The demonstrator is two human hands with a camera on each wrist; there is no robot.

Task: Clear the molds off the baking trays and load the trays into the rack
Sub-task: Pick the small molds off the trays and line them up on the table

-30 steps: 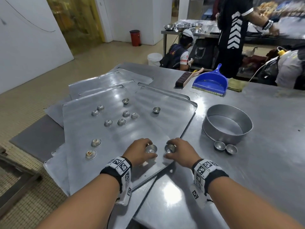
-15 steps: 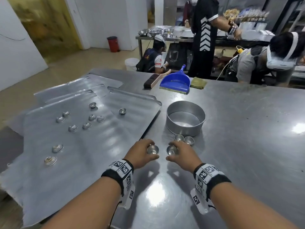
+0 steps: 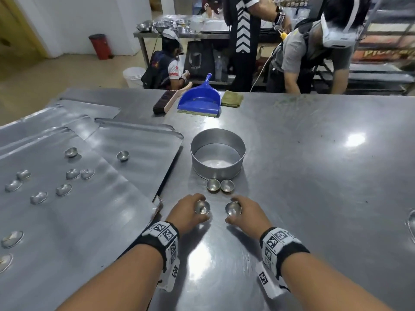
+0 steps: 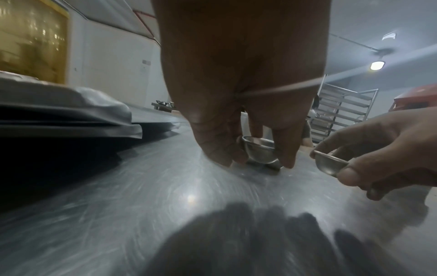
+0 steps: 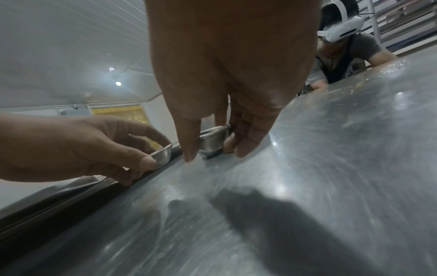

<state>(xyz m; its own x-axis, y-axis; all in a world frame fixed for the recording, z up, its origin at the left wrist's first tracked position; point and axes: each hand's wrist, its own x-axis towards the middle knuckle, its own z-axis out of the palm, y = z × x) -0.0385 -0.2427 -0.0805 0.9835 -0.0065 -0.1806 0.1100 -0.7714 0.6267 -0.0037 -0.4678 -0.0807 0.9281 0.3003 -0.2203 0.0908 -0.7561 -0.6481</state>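
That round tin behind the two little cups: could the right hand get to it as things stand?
Probably yes. The round tin stands open on the table just beyond the right hand, with only two loose molds between. But its grip is occupied by a mold.

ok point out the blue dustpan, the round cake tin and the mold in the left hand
blue dustpan (image 3: 198, 101), head view, middle of its scoop
round cake tin (image 3: 217, 170), head view, front of its outer wall
mold in the left hand (image 3: 202, 207), head view, inside of the cup

Silver steel around you, blue at twelve o'clock.
Your bench (image 3: 314, 176) is scratched grey; dustpan (image 3: 198, 98) bright blue; wristbands (image 3: 162, 234) black-and-white checked; bin (image 3: 100, 47) red.
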